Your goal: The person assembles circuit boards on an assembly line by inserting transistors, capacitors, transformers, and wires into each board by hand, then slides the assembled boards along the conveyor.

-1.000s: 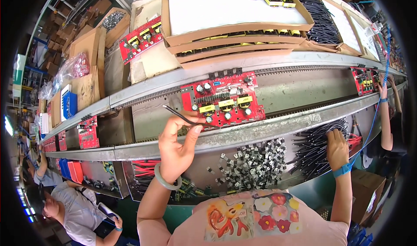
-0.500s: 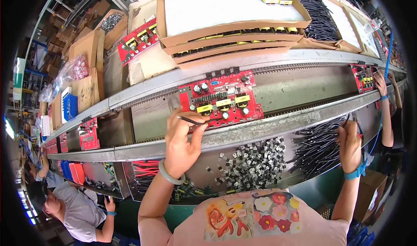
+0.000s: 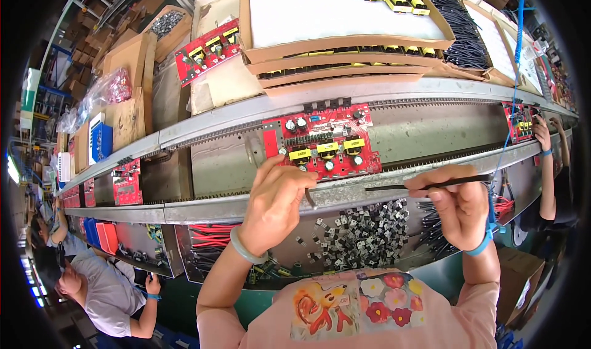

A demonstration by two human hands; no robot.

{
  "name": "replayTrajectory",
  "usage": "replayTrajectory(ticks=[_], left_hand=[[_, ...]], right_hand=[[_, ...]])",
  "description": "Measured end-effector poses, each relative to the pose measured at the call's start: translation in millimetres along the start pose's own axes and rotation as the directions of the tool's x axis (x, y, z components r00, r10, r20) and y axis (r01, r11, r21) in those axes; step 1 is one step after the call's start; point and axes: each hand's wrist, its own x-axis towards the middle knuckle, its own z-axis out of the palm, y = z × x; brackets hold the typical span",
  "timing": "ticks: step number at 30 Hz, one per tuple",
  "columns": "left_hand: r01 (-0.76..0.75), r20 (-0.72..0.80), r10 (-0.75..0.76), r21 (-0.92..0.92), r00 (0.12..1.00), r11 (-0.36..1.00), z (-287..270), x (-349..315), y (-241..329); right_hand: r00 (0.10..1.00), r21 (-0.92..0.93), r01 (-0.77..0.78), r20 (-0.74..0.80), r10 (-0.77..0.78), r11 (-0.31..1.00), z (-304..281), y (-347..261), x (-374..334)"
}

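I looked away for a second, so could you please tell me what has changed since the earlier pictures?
The right hand rose from the pile of thin black rods holding one thin black rod, level. The left hand moved its fingertips onto the near edge of the red circuit board. The board remains on the conveyor rails.

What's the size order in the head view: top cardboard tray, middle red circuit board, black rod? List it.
1. cardboard tray
2. red circuit board
3. black rod, smallest though nearest the camera
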Motion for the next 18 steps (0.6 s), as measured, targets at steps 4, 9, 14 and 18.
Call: replayTrajectory(ticks=[4,9,14,18], left_hand=[[0.074,-0.06,-0.068,0.098,0.996,0.992,1,3,-3],[0.202,-0.06,-0.203,-0.025,0.977,0.979,0,2,-3],[0.183,-0.045,-0.184,-0.035,0.982,0.983,-2,6,-4],[0.12,-0.029,-0.122,-0.058,0.992,0.991,-3,8,-4]], right_hand=[[0.995,-0.097,0.084,0.054,-0.079,0.992,21,7,26],[0.995,-0.173,0.008,0.098,0.009,0.985,33,25,35],[0.997,-0.201,0.0,0.072,0.014,0.98,43,31,45],[0.999,-0.235,-0.017,0.041,0.027,0.972,47,32,51]])
